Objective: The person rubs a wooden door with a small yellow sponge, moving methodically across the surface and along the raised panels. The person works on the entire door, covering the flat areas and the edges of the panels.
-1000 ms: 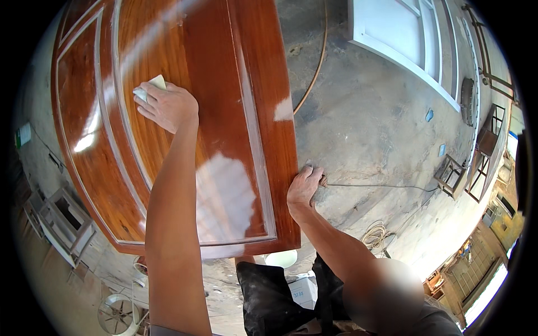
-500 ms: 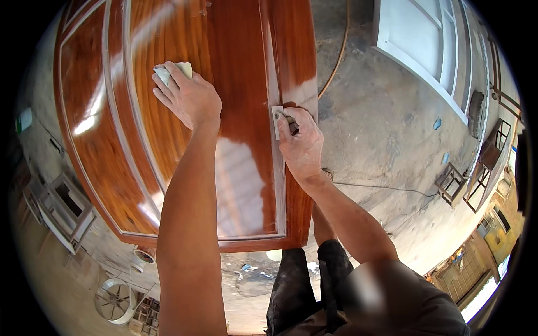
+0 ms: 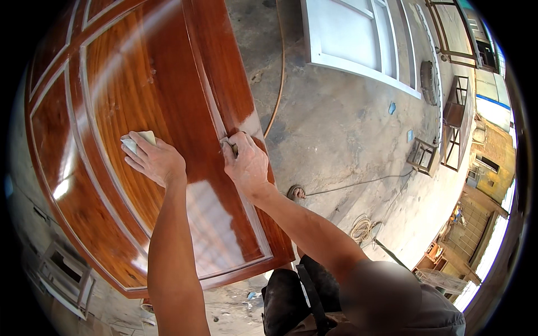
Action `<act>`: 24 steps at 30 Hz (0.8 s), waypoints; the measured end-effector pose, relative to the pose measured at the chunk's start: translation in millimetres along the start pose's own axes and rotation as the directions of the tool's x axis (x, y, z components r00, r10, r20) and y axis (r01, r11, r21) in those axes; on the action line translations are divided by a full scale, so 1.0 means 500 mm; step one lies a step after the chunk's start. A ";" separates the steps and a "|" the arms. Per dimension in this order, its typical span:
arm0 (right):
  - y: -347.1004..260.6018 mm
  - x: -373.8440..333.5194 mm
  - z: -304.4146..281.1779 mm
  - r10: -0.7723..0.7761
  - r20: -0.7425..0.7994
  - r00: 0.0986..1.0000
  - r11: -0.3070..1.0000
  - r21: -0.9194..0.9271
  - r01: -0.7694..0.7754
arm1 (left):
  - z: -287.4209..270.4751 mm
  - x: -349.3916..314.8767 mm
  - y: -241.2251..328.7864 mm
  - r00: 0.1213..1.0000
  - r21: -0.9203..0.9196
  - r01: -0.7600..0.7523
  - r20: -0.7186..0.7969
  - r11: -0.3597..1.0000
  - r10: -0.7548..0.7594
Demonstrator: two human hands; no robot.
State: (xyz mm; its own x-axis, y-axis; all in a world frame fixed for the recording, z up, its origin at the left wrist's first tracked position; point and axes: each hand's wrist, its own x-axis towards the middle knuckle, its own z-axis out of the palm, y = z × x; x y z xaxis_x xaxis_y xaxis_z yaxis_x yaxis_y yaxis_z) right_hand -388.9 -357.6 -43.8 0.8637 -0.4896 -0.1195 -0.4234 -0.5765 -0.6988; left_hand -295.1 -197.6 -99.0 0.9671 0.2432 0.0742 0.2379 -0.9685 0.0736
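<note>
The big shiny brown wood panel [image 3: 174, 84] is right in front of the person, left of ctr. L hand [image 3: 152, 159] is flat on it, fingers a bit apart over a pale sheet [image 3: 148, 136], & R hand [image 3: 245, 165] is curled, pinching a pale bit [image 3: 225, 142] by the edge strip [image 3: 255, 225], so pushing too hard or tipping a corner might scratch the shine. To the right: gray floor [image 3: 336, 134], tan hose [image 3: 282, 73], white frame [image 3: 358, 70].
</note>
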 end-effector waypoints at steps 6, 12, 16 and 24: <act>-0.004 0.015 0.015 0.013 0.016 1.000 1.000 0.016 -0.013 | 0.000 0.001 0.002 1.000 -0.012 -0.006 0.004 1.000 0.006; 0.016 -0.035 -0.009 0.009 0.054 0.998 0.996 0.088 -0.014 | 0.001 0.004 0.000 1.000 -0.013 0.003 -0.009 1.000 -0.003; -0.013 0.116 0.015 0.040 0.034 0.999 0.997 0.072 -0.042 | -0.001 0.002 0.010 1.000 -0.035 -0.007 -0.001 0.999 0.007; -0.009 0.083 0.002 0.045 0.152 0.987 0.965 0.251 -0.083 | -0.027 -0.002 0.013 0.997 -0.086 0.037 0.076 0.996 -0.031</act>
State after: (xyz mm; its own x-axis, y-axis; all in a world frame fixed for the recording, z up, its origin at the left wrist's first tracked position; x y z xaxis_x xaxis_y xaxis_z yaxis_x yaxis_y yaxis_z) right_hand -350.7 -374.8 -46.2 0.8752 -0.4101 -0.2566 -0.4114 -0.3517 -0.8409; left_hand -295.6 -203.3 -85.0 0.9634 0.2681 -0.0039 0.2652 -0.9505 0.1620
